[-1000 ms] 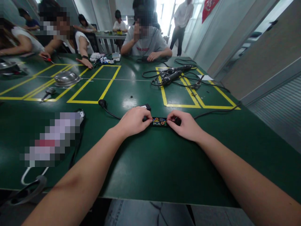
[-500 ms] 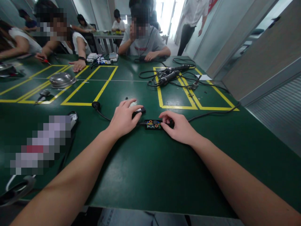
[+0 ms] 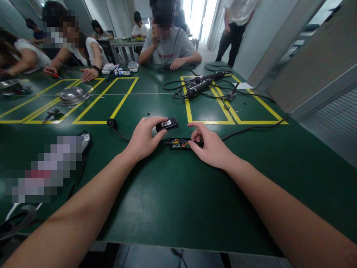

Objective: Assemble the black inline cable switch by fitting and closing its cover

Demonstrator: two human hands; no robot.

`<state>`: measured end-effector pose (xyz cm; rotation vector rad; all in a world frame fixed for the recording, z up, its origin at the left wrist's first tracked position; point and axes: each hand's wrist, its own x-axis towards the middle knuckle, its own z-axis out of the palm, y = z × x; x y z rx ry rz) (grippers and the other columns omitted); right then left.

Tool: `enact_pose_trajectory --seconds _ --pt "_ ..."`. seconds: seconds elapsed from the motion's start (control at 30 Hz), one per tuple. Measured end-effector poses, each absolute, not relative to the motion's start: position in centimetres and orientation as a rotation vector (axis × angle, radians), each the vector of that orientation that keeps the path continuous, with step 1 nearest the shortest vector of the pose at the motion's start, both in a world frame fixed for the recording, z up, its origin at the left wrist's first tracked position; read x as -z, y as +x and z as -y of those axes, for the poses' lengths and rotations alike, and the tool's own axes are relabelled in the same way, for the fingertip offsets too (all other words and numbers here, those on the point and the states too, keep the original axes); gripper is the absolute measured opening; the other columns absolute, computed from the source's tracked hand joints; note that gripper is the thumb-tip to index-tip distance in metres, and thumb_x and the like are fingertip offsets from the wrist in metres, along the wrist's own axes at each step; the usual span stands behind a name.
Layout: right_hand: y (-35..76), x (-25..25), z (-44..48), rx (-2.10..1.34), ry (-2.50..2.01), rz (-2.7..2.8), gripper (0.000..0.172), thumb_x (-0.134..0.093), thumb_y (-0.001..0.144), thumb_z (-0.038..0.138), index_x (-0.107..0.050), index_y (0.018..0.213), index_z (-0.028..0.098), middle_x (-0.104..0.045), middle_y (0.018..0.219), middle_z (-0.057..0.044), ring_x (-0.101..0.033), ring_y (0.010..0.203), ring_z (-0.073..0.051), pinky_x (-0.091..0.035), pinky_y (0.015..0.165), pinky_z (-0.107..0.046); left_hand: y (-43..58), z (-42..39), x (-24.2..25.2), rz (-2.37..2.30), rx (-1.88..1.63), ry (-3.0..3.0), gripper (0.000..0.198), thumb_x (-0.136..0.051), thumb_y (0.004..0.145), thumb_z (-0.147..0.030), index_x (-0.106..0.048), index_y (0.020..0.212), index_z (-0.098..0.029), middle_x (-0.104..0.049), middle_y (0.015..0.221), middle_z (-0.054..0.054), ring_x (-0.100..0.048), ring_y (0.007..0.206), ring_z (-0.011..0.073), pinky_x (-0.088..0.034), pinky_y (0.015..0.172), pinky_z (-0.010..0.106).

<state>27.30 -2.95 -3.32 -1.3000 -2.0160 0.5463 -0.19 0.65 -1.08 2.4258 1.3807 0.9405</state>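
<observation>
My left hand (image 3: pixel 146 137) pinches a black plastic cover (image 3: pixel 167 124) with a ribbed end and a white label, tilted between thumb and fingers. Just below and to its right lies an open black case (image 3: pixel 180 148) with a circuit board (image 3: pixel 178 143) showing two copper-coloured coils. My right hand (image 3: pixel 208 145) grips the right end of this case, thumb on its edge, index finger raised apart; the curled fingers hide part of that end. Leaving the case on the left, a cable runs behind my left hand to a black plug (image 3: pixel 112 123). On the right, a black cable (image 3: pixel 251 129) leads away.
Black corded tools (image 3: pixel 199 87) lie tangled beyond my right hand. A metal bowl-like part (image 3: pixel 74 96) and a small dark part (image 3: pixel 52 112) lie at the left. Nearer sits a blurred-out package (image 3: pixel 55 163). Yellow tape (image 3: pixel 92 122) marks the green table. Several people sit across; one stands.
My left hand has brought the cover up into clearer view, its label and ribs now showing. My right hand stays at the case. The standing person has shifted.
</observation>
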Motion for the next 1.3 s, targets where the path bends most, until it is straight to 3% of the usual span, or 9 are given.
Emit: enact_pose_trajectory --seconds 0.1,0.17,0.3,0.37,0.63,1.03,1.3 --pt "27.0 3.3 3.1 -0.519 -1.271 1.997 0.068 -0.075 0.096 0.037 -0.052 0.158 0.026 -0.076 0.113 -0.008 -0.069 0.090 -0.028 -0.059 0.089 -0.048 0.8 0.5 1.2 -1.101 -0.903 2.529 0.037 -0.071 0.110 -0.027 -0.077 0.146 -0.024 -0.084 0.143 0.011 -0.075 0.133 0.0310 -0.059 0.118 0.053" --pt "26.8 3.3 3.1 -0.490 -1.231 2.007 0.068 -0.080 0.094 0.043 -0.057 0.155 0.025 -0.076 0.126 -0.012 -0.071 0.097 -0.029 -0.061 0.094 -0.050 1.4 0.9 1.5 -0.948 -0.815 2.585 0.033 -0.070 0.112 -0.026 -0.077 0.144 -0.022 -0.084 0.142 0.011 -0.076 0.130 0.0296 -0.058 0.120 0.053" --pt "26.6 3.2 2.8 -0.430 -1.203 2.082 0.030 -0.078 0.100 0.044 -0.076 0.123 0.024 -0.078 0.122 -0.013 -0.075 0.112 -0.033 -0.061 0.103 -0.051 2.0 1.0 2.0 -0.902 -0.754 2.599 0.030 -0.070 0.114 -0.030 -0.078 0.141 -0.022 -0.085 0.141 0.011 -0.077 0.131 0.0292 -0.058 0.120 0.051" --pt "26.6 3.2 2.6 -0.432 -1.221 2.104 0.023 -0.078 0.102 0.042 -0.079 0.117 0.025 -0.081 0.116 -0.011 -0.076 0.109 -0.033 -0.061 0.101 -0.050 2.0 0.9 1.9 -0.926 -0.754 2.589 0.029 -0.071 0.114 -0.031 -0.079 0.140 -0.023 -0.086 0.139 0.011 -0.078 0.130 0.0290 -0.059 0.119 0.051" --pt "27.5 2.9 2.3 -0.509 -1.218 2.144 0.031 -0.085 0.097 0.040 -0.084 0.122 0.023 -0.084 0.114 -0.010 -0.077 0.101 -0.030 -0.062 0.094 -0.047 1.6 0.7 1.4 -1.013 -0.730 2.525 0.033 -0.080 0.105 -0.030 -0.082 0.137 -0.023 -0.087 0.132 0.009 -0.079 0.121 0.0284 -0.062 0.114 0.048" --pt "27.4 2.6 2.5 -0.521 -1.239 2.080 0.036 -0.084 0.097 0.044 -0.085 0.125 0.022 -0.086 0.116 -0.011 -0.077 0.099 -0.030 -0.063 0.093 -0.046 1.5 1.0 1.1 -1.014 -0.760 2.514 0.033 -0.070 0.108 -0.036 -0.080 0.136 -0.021 -0.086 0.128 0.011 -0.078 0.117 0.0296 -0.062 0.113 0.051" --pt "27.6 2.6 2.4 -0.413 -1.209 2.119 0.030 -0.083 0.099 0.045 -0.084 0.123 0.026 -0.082 0.121 -0.011 -0.075 0.115 -0.034 -0.060 0.108 -0.054 1.3 1.1 0.9 -1.000 -0.800 2.557 0.033 -0.069 0.108 -0.038 -0.080 0.134 -0.021 -0.085 0.130 0.013 -0.078 0.121 0.0315 -0.061 0.114 0.053"
